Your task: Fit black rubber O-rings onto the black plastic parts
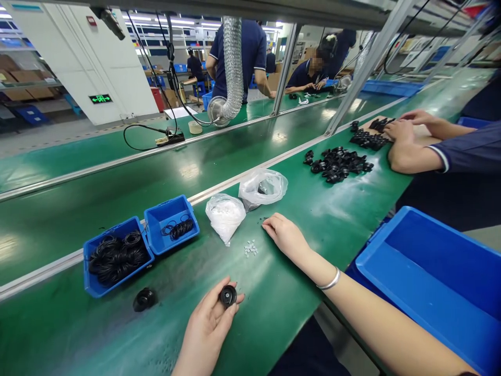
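My left hand [207, 324] grips a round black plastic part [228, 296], its hollow side turned up with a small pale spot at its centre. Farther right, the fingertips of my right hand [284, 235] are pinched together at the tabletop, beside a few tiny dark pieces [260, 221]. Whether anything is between them is hidden. Close by lies a scatter of small white pieces [251, 248]. Behind it stand a plastic bag of white pieces [225, 214] and an open clear bag [263, 189] with dark contents. Another black part [144, 299] rests on the table at left.
Two blue bins [92, 282] [150, 236] hold black rings. A heap of black parts [338, 164] lies farther right, near a co-worker's hands [407, 128]. A large blue crate [426, 282] sits right of the green table [282, 297]. Metal posts [287, 70] rise behind.
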